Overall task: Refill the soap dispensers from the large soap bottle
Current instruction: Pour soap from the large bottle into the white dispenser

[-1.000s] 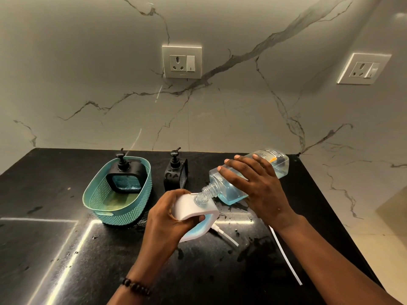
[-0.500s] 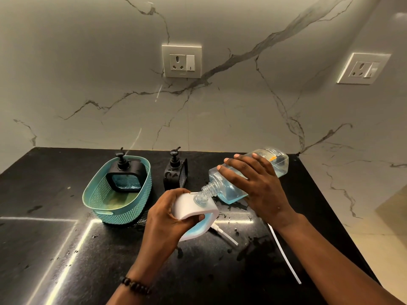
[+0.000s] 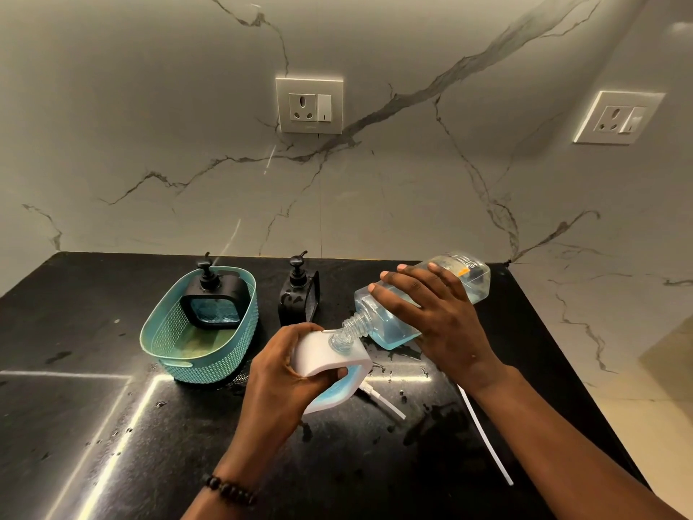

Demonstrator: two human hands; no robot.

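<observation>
Little has shifted since half a second ago: both hands hold the same pose, the bottle neck perhaps a touch lower into the dispenser mouth.

Head view. Right hand [image 3: 435,317] curled over the large clear plastic soap bottle [image 3: 393,326], fingers wrapped across its upper face. Bottle tipped steeply, base raised toward the back right, ribbed neck pointing down-left. Pale blue liquid pooled in its lower shoulder. Bottle neck meets the open top of the white rounded soap dispenser [image 3: 326,358]; pump is off this one. Left hand [image 3: 277,373] grips the white dispenser from its left side, fingers round the body, thumb on top. Dispenser tilted, blue liquid visible through its lower window. Beaded dark bracelet [image 3: 228,489] on the left wrist.

On the black speckled stone counter [image 3: 75,425]: white pump tube [image 3: 382,401] lying just behind and below the white dispenser; a second long thin white tube [image 3: 485,437] beside the right forearm. Droplets and wet smears around the pouring spot.

Teal perforated oval plastic basket [image 3: 210,364] at left, holding a black-framed square pump dispenser [image 3: 215,298] leaning against its back wall. Another black pump dispenser [image 3: 300,294] stands upright on the counter between basket and bottle.

Two white wall sockets [image 3: 309,105] on the marble-veined backsplash.
</observation>
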